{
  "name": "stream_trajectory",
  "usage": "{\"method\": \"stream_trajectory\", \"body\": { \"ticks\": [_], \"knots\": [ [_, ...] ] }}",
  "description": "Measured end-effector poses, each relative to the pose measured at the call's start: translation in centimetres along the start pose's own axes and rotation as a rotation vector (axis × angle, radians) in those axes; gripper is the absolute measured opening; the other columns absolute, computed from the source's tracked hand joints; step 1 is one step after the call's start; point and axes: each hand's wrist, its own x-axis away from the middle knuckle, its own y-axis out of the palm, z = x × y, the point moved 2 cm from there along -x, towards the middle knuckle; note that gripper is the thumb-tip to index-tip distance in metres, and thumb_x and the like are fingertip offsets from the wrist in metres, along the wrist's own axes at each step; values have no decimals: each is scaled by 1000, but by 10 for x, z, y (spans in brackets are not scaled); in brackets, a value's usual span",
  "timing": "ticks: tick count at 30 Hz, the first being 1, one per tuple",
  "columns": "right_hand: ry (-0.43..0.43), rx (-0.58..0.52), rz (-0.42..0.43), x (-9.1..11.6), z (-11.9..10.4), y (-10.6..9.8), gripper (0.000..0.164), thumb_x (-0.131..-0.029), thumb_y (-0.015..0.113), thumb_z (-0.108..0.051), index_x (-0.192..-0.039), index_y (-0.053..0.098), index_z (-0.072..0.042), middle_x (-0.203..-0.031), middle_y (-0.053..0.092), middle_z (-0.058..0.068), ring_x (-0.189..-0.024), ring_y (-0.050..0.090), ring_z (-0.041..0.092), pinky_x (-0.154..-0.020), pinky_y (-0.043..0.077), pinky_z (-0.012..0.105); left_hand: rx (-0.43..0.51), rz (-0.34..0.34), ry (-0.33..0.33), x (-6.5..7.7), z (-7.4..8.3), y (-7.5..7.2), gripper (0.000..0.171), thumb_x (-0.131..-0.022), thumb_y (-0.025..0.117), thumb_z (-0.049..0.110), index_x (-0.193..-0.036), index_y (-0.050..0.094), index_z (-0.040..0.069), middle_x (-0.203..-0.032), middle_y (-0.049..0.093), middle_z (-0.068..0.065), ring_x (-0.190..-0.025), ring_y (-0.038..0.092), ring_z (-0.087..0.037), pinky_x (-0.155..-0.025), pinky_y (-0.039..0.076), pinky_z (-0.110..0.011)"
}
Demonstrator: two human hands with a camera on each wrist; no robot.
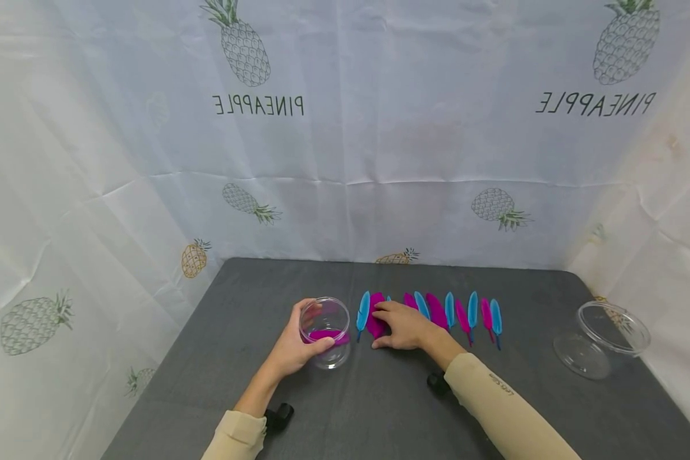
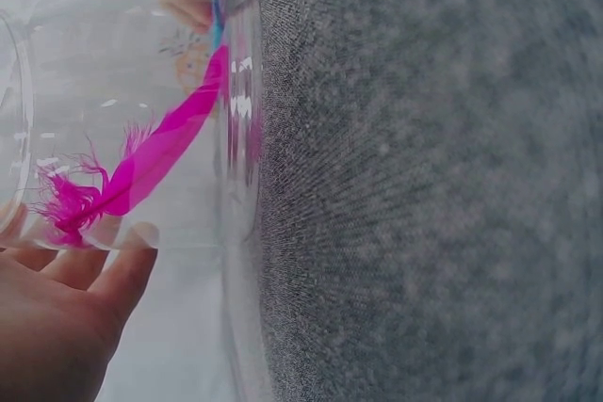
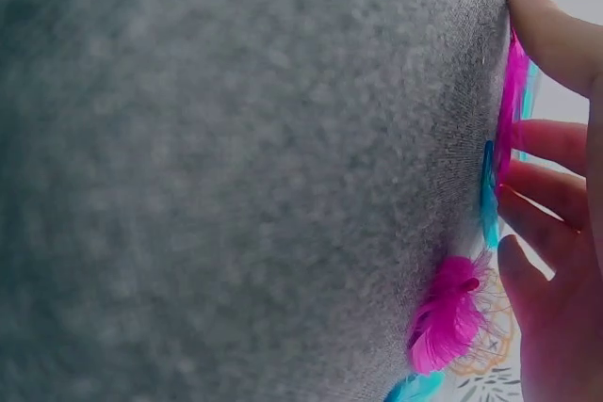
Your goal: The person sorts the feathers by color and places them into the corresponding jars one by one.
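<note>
Gripping a jar (image 1: 326, 322), left hand (image 1: 292, 346) eludes right wrist view, where right hand (image 1: 404, 326) shows parted fingers (image 3: 551, 143).

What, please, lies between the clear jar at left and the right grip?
The head view shows a blue feather, then a magenta feather partly hidden by that grip.

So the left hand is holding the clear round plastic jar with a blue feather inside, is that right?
Not quite: the left wrist view shows a magenta feather inside, not a blue one. The left hand does hold the clear jar.
</note>
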Motion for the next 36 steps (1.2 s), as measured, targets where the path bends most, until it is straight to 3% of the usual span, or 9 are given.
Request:
{"method": "stream_trajectory", "body": {
  "ticks": [6, 12, 17, 21, 28, 32, 36],
  "knots": [
    [-24, 37, 33, -1, 1, 1, 71, -89, 73, -52, -138, 62, -3, -146, 53, 14, -136, 49, 34, -111, 43, 49, 4, -2, 9, 0, -4, -1, 83, -83, 84, 17, -147, 32, 9, -148, 44, -21, -144, 40, -37, -117, 32, -57],
    [-35, 87, 66, -1, 0, 1, 68, -89, 72, -55, -133, 65, -3, -140, 57, 14, -131, 53, 33, -108, 46, 48, 13, -7, 27, 0, -3, 0, 82, -84, 83, 17, -147, 32, 8, -148, 43, -24, -143, 39, -40, -117, 30, -60],
    [-32, 118, 86, -1, -2, 1, 69, -89, 71, -58, -130, 67, -2, -135, 59, 14, -127, 55, 33, -106, 48, 48, -4, -2, 11, 0, -4, -1, 83, -84, 84, 20, -147, 32, 9, -148, 46, -18, -143, 40, -37, -117, 31, -58],
    [-30, 106, 78, -1, -2, 1, 72, -87, 73, -59, -132, 66, -2, -136, 58, 14, -127, 54, 32, -106, 48, 47, -17, -6, 9, 0, -4, -1, 83, -84, 83, 23, -148, 31, 10, -148, 46, -16, -143, 40, -36, -117, 32, -56],
    [-15, 24, 12, 0, 2, -1, 74, -88, 75, -52, -141, 59, -3, -155, 46, 15, -147, 36, 34, -117, 34, 50, -28, -2, 14, 0, -4, -1, 85, -84, 83, 28, -148, 31, 9, -147, 46, -14, -142, 41, -36, -116, 33, -56],
    [2, -11, 6, -1, 2, -1, 73, -88, 75, -51, -141, 59, -3, -153, 48, 16, -144, 41, 36, -116, 36, 52, -28, -1, 18, 0, -3, -1, 85, -84, 83, 28, -148, 31, 9, -146, 47, -14, -142, 42, -36, -116, 33, -56],
    [-5, 31, 37, -2, -1, 0, 73, -88, 74, -53, -137, 61, -1, -147, 53, 18, -137, 49, 37, -112, 42, 50, -31, -1, 15, 1, -3, -1, 85, -84, 83, 27, -148, 31, 9, -147, 46, -14, -143, 41, -36, -116, 33, -56]
  ]
}}
